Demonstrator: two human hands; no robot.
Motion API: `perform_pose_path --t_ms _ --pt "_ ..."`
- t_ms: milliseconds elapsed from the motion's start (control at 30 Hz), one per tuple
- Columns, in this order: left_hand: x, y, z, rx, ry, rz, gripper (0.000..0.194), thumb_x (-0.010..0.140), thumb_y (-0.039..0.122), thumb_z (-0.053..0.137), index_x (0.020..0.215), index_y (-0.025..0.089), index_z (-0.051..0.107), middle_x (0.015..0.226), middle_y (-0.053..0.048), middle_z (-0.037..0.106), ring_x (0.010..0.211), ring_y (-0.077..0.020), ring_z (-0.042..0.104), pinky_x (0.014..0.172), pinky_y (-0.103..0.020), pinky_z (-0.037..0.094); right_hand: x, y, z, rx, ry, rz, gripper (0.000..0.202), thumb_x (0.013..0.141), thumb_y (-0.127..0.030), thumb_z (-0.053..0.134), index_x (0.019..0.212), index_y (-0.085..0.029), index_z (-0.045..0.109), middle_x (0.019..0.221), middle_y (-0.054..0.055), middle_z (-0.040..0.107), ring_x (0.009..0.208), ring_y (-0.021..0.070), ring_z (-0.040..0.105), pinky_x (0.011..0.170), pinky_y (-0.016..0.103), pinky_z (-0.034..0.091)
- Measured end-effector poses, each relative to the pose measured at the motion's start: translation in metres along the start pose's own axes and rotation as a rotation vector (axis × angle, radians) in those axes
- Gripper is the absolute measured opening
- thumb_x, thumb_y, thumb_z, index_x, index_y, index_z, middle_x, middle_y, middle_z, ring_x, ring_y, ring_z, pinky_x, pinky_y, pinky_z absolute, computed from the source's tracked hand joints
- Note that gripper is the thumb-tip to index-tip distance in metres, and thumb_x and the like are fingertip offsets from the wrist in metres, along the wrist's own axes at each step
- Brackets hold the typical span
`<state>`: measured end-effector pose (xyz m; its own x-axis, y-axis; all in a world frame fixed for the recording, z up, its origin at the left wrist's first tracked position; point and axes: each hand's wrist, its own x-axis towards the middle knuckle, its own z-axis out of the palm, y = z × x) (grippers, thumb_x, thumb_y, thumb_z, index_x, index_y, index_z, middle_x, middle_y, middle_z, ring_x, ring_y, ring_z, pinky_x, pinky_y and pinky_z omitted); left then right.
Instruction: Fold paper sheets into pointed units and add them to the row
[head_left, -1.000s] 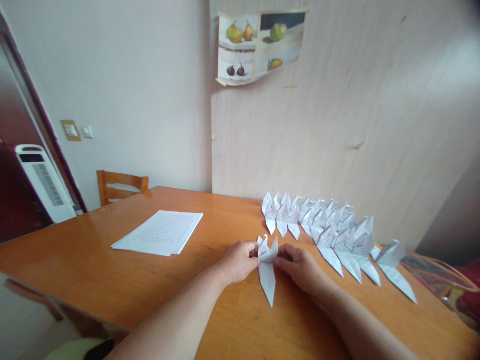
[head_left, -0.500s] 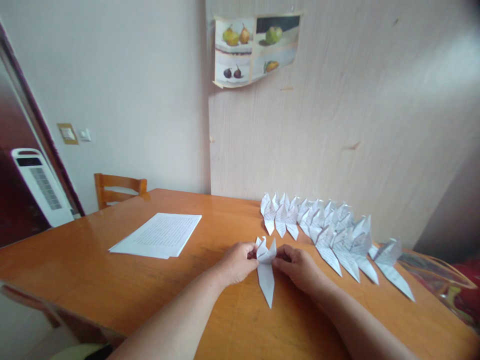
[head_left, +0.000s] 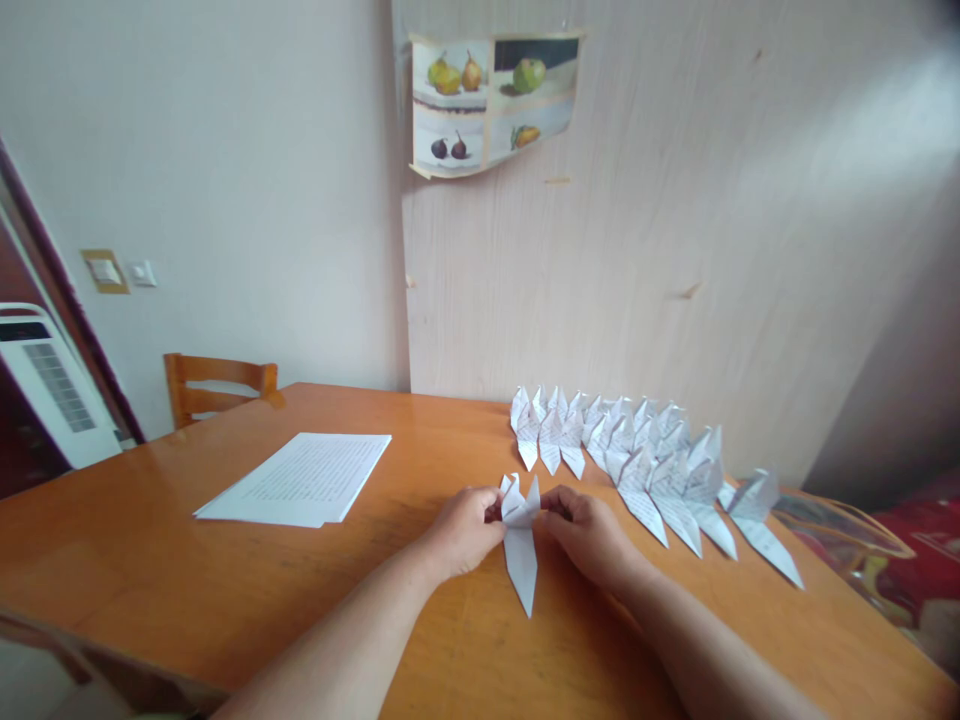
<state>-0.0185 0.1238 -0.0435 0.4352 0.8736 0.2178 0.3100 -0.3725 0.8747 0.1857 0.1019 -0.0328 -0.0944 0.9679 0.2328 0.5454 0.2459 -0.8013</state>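
Observation:
A folded white paper figure [head_left: 520, 545] stands on the wooden table, its long pointed tail toward me and small upright points at its far end. My left hand [head_left: 466, 530] pinches its left edge between thumb and fingers. On the other side, my right hand [head_left: 589, 530] is closed, its fingertips at the figure's right upright flap; whether they grip the paper is hard to make out. Several similar folded figures [head_left: 637, 500] stand in rows beyond my right hand, and one more [head_left: 765, 525] sits at their right end.
A stack of printed sheets [head_left: 296, 480] lies on the left of the wooden table [head_left: 322, 590]. Behind it is a chair [head_left: 221, 373]. A clear bag with an orange edge [head_left: 855, 530] rests beyond the table's right edge. Fruit pictures [head_left: 491, 100] hang on the wall.
The view has shifted slightly to the right, so everything appears further left. My right fingertips look slightly further from the figure's middle; my left hand keeps its hold.

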Motion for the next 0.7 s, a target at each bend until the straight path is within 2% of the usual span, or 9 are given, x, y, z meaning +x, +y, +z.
perform_pose_path --t_ms 100,333,500,700 --pt "0.0 0.002 -0.001 0.044 0.03 0.006 0.02 0.079 0.02 0.063 0.097 0.018 0.072 0.093 -0.005 0.072 0.085 -0.0223 0.066 0.074 -0.03 0.048 0.001 -0.003 -0.005 -0.055 0.131 -0.007 0.019 0.074 -0.022 0.054 0.088 -0.02 0.068 0.061 -0.002 0.059 0.058 0.017 0.054 0.056 0.027 0.035" --pt "-0.002 0.005 -0.008 0.202 0.097 0.004 0.01 0.074 0.02 0.066 0.082 0.018 0.07 0.086 -0.004 0.06 0.081 -0.0204 0.06 0.072 -0.029 0.044 0.0 -0.014 -0.028 -0.082 0.388 -0.009 0.022 0.083 -0.03 0.05 0.094 -0.021 0.067 0.057 -0.003 0.055 0.054 0.0167 0.051 0.054 0.027 0.034" --pt "-0.003 0.008 -0.009 0.271 0.094 0.018 0.006 0.075 0.021 0.064 0.071 0.018 0.066 0.079 -0.002 0.056 0.076 -0.0189 0.056 0.068 -0.029 0.04 -0.002 -0.018 -0.032 -0.085 0.431 -0.01 0.022 0.084 -0.032 0.049 0.094 -0.022 0.067 0.054 -0.004 0.053 0.053 0.0166 0.051 0.053 0.026 0.034" --pt "-0.003 0.009 -0.008 0.278 0.102 0.009 0.005 0.075 0.02 0.062 0.073 0.018 0.067 0.08 -0.002 0.057 0.077 -0.0193 0.057 0.069 -0.029 0.041 0.001 -0.016 -0.031 -0.1 0.404 -0.016 0.021 0.08 -0.03 0.05 0.09 -0.022 0.068 0.055 -0.004 0.055 0.054 0.0165 0.052 0.053 0.027 0.032"
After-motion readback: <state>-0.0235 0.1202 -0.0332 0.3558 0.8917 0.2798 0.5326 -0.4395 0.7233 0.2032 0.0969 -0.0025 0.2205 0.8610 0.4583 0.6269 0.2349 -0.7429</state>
